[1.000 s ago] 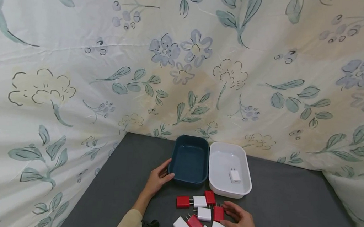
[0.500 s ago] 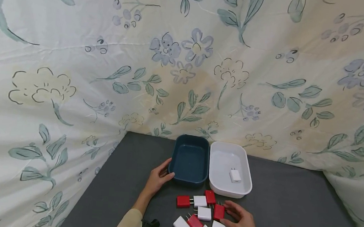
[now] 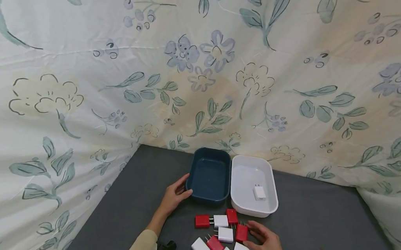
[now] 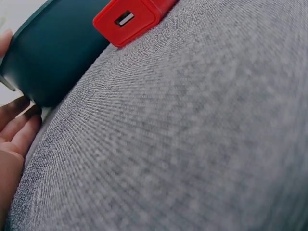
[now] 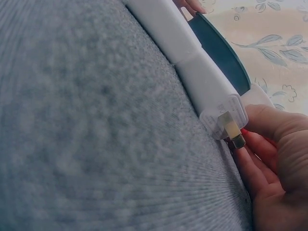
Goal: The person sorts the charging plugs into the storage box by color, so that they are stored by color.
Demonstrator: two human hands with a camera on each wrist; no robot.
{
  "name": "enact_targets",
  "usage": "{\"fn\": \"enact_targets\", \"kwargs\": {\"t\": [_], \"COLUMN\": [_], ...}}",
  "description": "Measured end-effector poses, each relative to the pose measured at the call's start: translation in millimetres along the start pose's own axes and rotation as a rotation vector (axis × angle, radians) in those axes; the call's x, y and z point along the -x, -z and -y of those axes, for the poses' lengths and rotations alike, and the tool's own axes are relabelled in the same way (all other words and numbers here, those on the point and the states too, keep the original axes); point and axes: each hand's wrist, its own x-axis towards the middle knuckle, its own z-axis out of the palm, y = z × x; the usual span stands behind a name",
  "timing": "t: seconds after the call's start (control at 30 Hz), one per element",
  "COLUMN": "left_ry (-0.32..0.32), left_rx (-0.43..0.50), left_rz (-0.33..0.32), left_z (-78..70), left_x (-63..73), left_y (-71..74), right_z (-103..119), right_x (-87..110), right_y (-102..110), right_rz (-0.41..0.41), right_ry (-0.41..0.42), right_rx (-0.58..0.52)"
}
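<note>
My left hand [image 3: 172, 197] holds the near left corner of a dark blue container [image 3: 209, 176], thumb at its rim and fingers along its outer side. In the left wrist view, the fingers [image 4: 25, 130] reach the container's wall [image 4: 57, 57]. My right hand [image 3: 266, 246] pinches a red plug-in charger [image 3: 241, 234] on the table, thumb and fingertips at its right side. The right wrist view shows a white charger [image 5: 211, 86] in front, largely hiding the red one. Beside the blue container stands a white container [image 3: 248, 172] with one white charger [image 3: 260, 193] inside.
Several more red and white chargers lie on the grey cloth [image 3: 319, 228], such as a red one [image 3: 202, 221] and a white one [image 3: 200, 249]. A small black object [image 3: 166, 249] lies by my left sleeve [image 3: 143, 247]. A floral curtain [image 3: 205, 62] hangs behind.
</note>
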Motion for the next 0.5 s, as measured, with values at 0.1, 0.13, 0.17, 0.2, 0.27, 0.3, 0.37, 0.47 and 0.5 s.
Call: {"fn": "enact_targets", "kwargs": {"t": [0.1, 0.13, 0.17, 0.2, 0.27, 0.3, 0.37, 0.47, 0.5], "left_ry": [-0.004, -0.004, -0.004, 0.001, 0.008, 0.012, 0.020, 0.026, 0.025], "left_rx": [0.016, 0.020, 0.022, 0.026, 0.031, 0.032, 0.031, 0.018, 0.013], "left_rz": [-0.007, -0.009, -0.011, -0.013, -0.019, -0.022, -0.026, -0.023, -0.022], "left_z": [0.5, 1.0, 1.4, 1.9, 2.5, 2.8, 3.1, 2.6, 2.3], "left_x": [-0.4, -0.4, -0.3, -0.1, 0.0, 0.2, 0.5, 0.7, 0.9], "left_y": [0.2, 0.1, -0.1, -0.2, -0.2, -0.1, -0.6, -0.4, -0.2], "right_z": [0.3, 0.6, 0.5, 0.8, 1.7, 2.2, 2.3, 3.2, 3.6], "right_x": [0.1, 0.3, 0.5, 0.8, 1.2, 1.0, 1.4, 1.8, 1.9], "right_y": [-1.0, -1.3, -1.5, -1.6, -1.6, -1.7, -1.7, -2.2, -2.5], "right_rz": [0.000, -0.003, -0.002, -0.003, -0.004, -0.005, -0.005, -0.003, -0.003], "right_ry": [-0.002, -0.009, -0.007, -0.010, -0.009, -0.013, -0.012, -0.019, -0.029], "right_rx": [0.010, 0.010, 0.009, 0.007, 0.009, 0.013, 0.021, 0.031, 0.031]}}
